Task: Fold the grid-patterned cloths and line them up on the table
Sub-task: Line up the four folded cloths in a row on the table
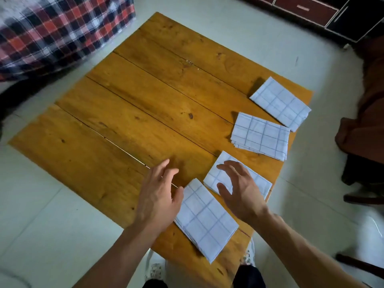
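Head view | I see four folded cloths (pixel 205 220) lined along the table (pixel 128 113) right edge | left hand (pixel 158 196) open beside nearest | right hand (pixel 239 192) open above second | plaid fabric (pixel 58 30) far left

no readable text showing anywhere, no labels, brands or numbers appearing on the folded grid-patterned cloths (pixel 204 220), nothing printed showing on the wooden table (pixel 133 113), plaid fabric (pixel 58 32) carrying only its check pattern
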### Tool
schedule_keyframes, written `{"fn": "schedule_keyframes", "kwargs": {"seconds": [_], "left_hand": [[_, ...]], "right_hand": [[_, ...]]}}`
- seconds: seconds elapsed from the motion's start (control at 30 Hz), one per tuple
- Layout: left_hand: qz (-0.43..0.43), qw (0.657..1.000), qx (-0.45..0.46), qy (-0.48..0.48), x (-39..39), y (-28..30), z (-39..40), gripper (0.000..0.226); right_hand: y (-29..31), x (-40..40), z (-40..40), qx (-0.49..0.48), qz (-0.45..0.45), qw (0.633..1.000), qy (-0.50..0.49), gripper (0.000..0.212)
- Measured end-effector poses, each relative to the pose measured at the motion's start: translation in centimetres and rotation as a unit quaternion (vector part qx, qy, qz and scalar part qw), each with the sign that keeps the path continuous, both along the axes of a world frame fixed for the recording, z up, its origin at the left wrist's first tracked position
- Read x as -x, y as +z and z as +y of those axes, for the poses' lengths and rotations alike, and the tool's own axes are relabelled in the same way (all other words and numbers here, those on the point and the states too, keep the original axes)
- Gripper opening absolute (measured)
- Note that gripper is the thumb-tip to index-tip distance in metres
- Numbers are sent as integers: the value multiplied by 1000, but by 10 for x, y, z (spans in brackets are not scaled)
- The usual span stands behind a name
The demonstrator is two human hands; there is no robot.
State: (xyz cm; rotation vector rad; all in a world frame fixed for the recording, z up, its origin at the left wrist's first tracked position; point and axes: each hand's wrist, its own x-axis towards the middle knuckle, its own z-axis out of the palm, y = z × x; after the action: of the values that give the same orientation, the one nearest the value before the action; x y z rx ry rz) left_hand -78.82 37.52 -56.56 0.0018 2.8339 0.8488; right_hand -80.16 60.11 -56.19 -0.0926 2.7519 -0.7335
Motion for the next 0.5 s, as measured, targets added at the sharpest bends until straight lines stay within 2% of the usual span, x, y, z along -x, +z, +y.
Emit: {"fn": "schedule_keyframes", "kwargs": {"seconds": [0.13,0.23,0.37,0.5], "left_hand": [[-17,996,43,77,-13,13,19,38],[-14,989,55,134,-33,40,46,40],[8,978,23,209,-65,102,88,32],[-1,960,25,278,-90,176,112,27]], "right_hand": [[12,12,32,-9,-38,996,81,50],[42,11,60,-20,-56,988,140,52],[110,7,95,-22,-49,977,206,53],[183,0,117,8,2,973,229,51]]}}
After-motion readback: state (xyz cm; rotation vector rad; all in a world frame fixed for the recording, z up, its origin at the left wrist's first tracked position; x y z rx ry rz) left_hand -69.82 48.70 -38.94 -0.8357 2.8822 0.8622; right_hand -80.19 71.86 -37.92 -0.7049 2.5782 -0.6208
